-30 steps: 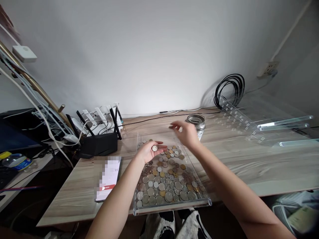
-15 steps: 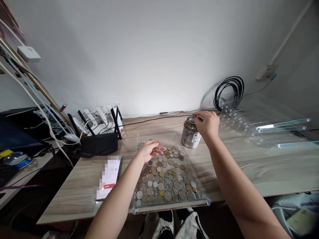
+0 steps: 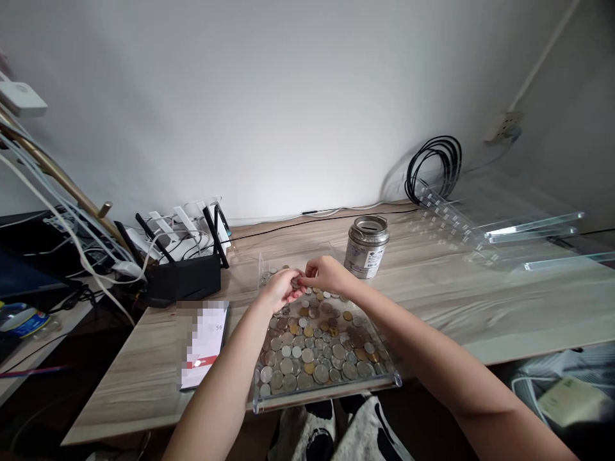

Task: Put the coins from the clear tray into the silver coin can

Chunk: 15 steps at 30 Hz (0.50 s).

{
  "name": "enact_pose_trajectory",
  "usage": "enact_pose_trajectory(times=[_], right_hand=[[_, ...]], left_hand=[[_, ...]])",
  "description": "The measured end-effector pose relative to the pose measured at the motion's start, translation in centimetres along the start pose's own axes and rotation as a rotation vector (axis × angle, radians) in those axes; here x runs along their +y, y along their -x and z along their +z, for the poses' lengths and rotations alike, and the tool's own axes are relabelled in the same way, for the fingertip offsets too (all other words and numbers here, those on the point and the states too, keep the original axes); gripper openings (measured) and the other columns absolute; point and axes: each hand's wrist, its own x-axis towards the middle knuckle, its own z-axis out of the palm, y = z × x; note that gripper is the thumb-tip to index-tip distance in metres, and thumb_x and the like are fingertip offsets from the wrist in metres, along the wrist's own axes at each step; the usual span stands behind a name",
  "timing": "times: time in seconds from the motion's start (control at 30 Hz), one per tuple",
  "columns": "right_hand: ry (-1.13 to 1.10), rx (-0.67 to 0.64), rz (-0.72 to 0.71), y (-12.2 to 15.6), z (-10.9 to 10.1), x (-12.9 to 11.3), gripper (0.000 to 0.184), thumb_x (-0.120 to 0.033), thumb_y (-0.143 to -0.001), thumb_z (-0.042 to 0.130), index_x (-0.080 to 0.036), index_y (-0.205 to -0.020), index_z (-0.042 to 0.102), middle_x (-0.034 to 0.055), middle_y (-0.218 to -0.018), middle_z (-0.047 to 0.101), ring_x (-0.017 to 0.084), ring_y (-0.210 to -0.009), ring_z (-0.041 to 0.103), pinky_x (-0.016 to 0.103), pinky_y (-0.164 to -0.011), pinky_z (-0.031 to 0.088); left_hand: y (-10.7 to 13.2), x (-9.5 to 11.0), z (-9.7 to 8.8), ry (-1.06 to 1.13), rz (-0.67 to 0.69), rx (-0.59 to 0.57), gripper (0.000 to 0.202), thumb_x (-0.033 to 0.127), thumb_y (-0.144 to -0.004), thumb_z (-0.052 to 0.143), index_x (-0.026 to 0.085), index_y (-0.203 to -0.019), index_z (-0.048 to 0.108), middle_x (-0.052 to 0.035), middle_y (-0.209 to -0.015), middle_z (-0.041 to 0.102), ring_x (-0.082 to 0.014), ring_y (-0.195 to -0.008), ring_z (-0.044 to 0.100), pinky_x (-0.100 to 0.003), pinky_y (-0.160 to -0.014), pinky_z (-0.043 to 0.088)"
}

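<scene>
Over the far part of a clear acrylic tray point(image 3: 283, 402), my left hand point(image 3: 277, 289) is cupped, palm up, around some coins point(image 3: 296, 282). My right hand point(image 3: 327, 275) meets it there, thumb and fingers pinched at a coin in the left hand; how many coins lie there is hidden. Below, the tray is spread with silver and gold-coloured loose coins point(image 3: 321, 372). A round silver tin point(image 3: 366, 250) with a slot in its lid and a wire handle stands upright just right of the tray, apart from both hands.
A phone point(image 3: 204, 349) lies left of the tray, by my left forearm. Behind it stands a black router point(image 3: 185, 280) with antennas and cables. Clear acrylic pieces point(image 3: 533, 227) and a coiled black cable point(image 3: 435, 169) occupy the right. The wooden desk's front edge point(image 3: 552, 352) runs below.
My right hand has left the tin's lid and moved left to my left hand. The slot in the lid now shows. The view has shifted slightly.
</scene>
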Motion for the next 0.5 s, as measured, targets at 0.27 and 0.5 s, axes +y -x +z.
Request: enact_pose_trajectory(times=[0.27,0.5], right_hand=[[-0.177,0.056,-0.138,-0.6,-0.6,0.9,0.023,-0.031,-0.066,0.057,-0.02,-0.084,0.067,0.0036,-0.09,0.062,0.012,-0.068,0.053,0.023,-0.061,0.041],[-0.164,0.15,-0.045,-0.2,-1.9,0.1,0.018,-0.033,-0.066,0.057,-0.017,-0.069,0.066,0.0029,-0.067,0.062,0.012,-0.06,0.052,0.023,-0.055,0.039]], left_hand=[[0.2,0.1,0.2,-0.036,0.123,0.091,0.026,0.015,-0.079,0.047,0.013,-0.105,0.046,-0.0018,-0.064,0.06,-0.0082,-0.049,0.058,-0.015,-0.042,0.042],[0.3,0.1,0.3,-0.007,0.11,0.006,0.023,0.03,-0.082,0.043,0.013,-0.095,0.052,-0.0019,-0.058,0.06,-0.0033,-0.033,0.044,-0.012,-0.028,0.025]])
